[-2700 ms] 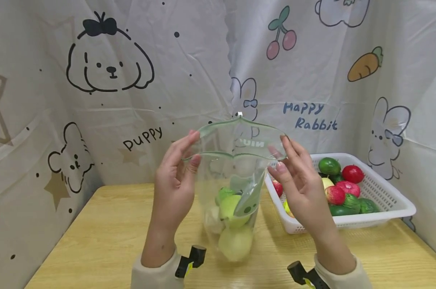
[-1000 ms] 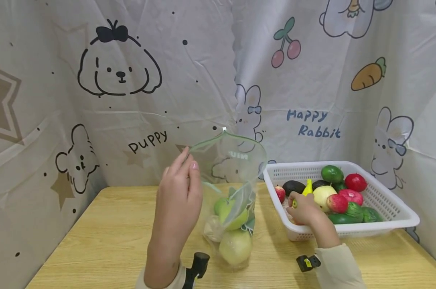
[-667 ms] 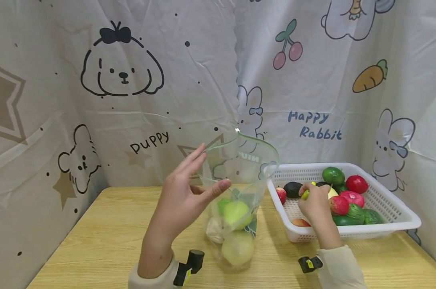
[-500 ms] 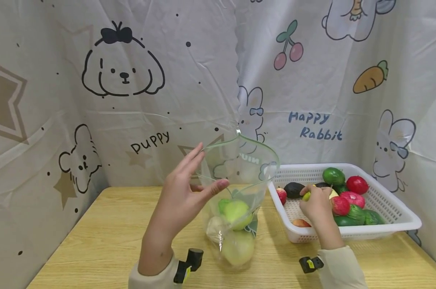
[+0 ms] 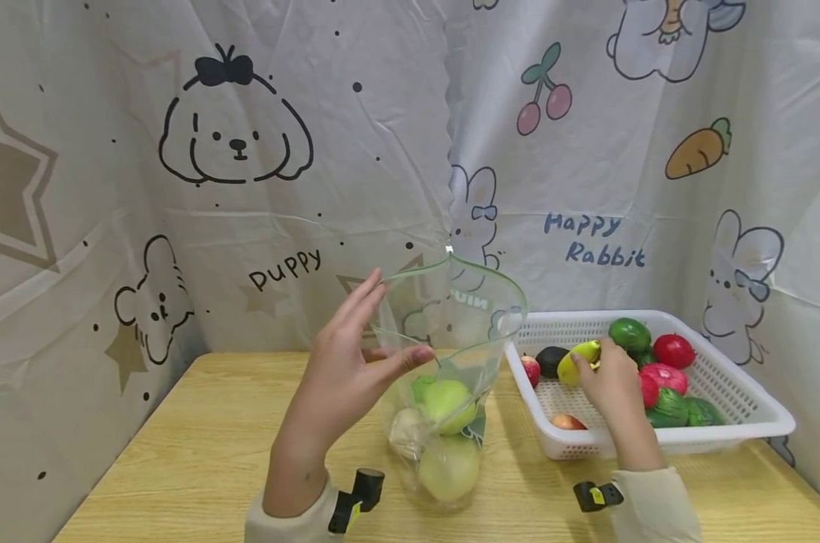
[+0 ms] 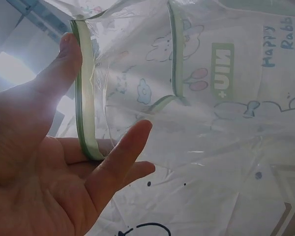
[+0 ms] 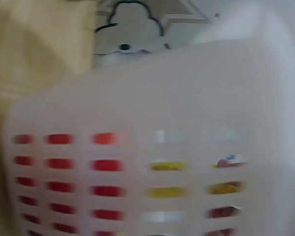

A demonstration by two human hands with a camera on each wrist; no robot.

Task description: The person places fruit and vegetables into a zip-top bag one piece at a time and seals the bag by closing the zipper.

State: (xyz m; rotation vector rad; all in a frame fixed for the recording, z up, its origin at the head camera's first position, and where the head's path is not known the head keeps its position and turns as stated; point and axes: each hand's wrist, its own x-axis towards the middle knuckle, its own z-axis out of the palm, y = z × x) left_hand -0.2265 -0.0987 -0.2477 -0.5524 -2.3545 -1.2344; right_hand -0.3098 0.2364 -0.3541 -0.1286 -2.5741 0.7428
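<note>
In the head view, a clear zip bag [image 5: 498, 351] with a green rim stands upright with its mouth spread. Inside sit a green fruit [image 5: 446, 407], a pale yellow round fruit [image 5: 448, 469] and a whitish lump [image 5: 406, 434]. My left hand [image 5: 345, 362] is at the bag's left side, thumb and fingers apart and fairly straight; in the left wrist view its thumb [image 6: 66, 59] touches the green rim [image 6: 83, 98]. Over the white basket [image 5: 742, 430], my right hand [image 5: 613, 381] pinches a yellow banana [image 5: 575, 366]. The right wrist view shows the basket wall, blurred, without the hand.
The basket also holds a black avocado-like piece [image 5: 551, 362], a small red fruit [image 5: 530, 369], an orange-red piece [image 5: 568, 422], a red tomato-like piece [image 5: 674, 351] and several green vegetables [image 5: 667, 407]. A printed curtain [image 5: 382, 188] hangs behind the wooden table [image 5: 233, 422].
My right hand has left the bag's rim, gone into the basket and taken hold of the banana, shifting slightly right. The left hand stays at the bag, its thumb spread wider.
</note>
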